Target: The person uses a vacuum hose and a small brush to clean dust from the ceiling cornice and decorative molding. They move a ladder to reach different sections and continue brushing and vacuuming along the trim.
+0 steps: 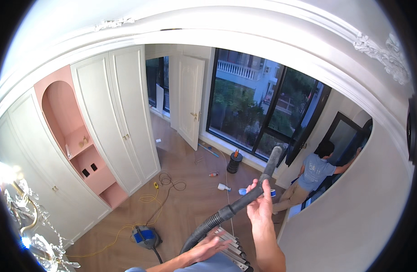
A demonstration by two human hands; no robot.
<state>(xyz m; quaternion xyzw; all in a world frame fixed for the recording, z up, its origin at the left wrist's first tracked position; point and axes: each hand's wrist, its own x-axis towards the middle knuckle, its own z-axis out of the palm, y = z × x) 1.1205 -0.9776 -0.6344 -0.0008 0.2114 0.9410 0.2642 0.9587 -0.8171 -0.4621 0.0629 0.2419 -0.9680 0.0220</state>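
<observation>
A black vacuum hose (208, 222) with a dusty tube end (275, 158) crosses the view in front of me. My right hand (261, 202) grips the tube just below its ribbed neck, the end pointing up and away. Lower down, my left hand (211, 245) is beside the hose, slightly blurred, with its fingers apart. Under my hands, part of an aluminium ladder (230, 248) shows. On the floor far below stands a blue and grey vacuum cleaner (145, 237), a dark hose running from it towards me.
A crystal chandelier (38, 234) hangs close at the left. Yellow cable (118, 234) and dark cable (166, 195) lie on the wood floor. A white spray bottle (223, 187) and a black bucket (234, 163) stand further off. A person (315, 173) works at the window on the right.
</observation>
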